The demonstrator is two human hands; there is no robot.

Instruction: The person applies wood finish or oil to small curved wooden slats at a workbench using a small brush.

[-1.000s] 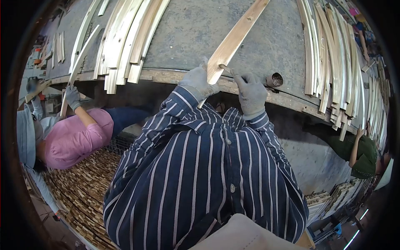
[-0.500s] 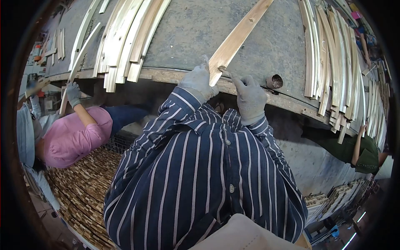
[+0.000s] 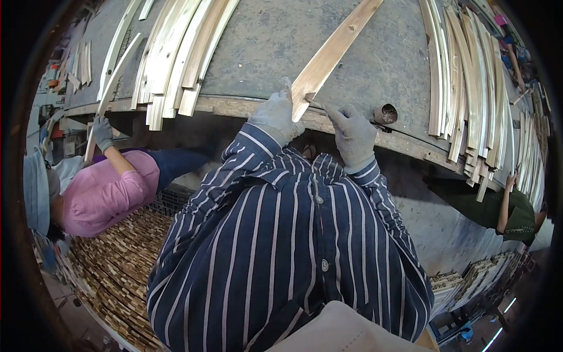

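Note:
A long wooden board [image 3: 334, 54] lies slantwise on the grey worktable, its near end by the table's front edge. My left hand [image 3: 274, 119], in a grey glove, is closed on that near end from the left side. My right hand [image 3: 355, 136], also gloved, grips a small putty knife [image 3: 317, 104] with the index finger stretched along it. The knife's dark tip touches the board's right edge close to the end; its handle is mostly hidden in the glove. Right of this hand, an open can [image 3: 386, 114] with brown stuff inside sits at the table edge.
Pale wooden strips [image 3: 170, 56] lie in a row on the left of the worktable [image 3: 258, 53], with more strips [image 3: 469, 82] on the right, several overhanging the edge. A co-worker in pink [image 3: 108, 188] stands left, another in dark green [image 3: 498, 205] right. Stacked wood pieces [image 3: 117, 258] lie behind.
The board's near end has shifted slightly left together with my left hand. The knife tip has moved a little left along with it. The left co-worker's gloved hand has moved slightly.

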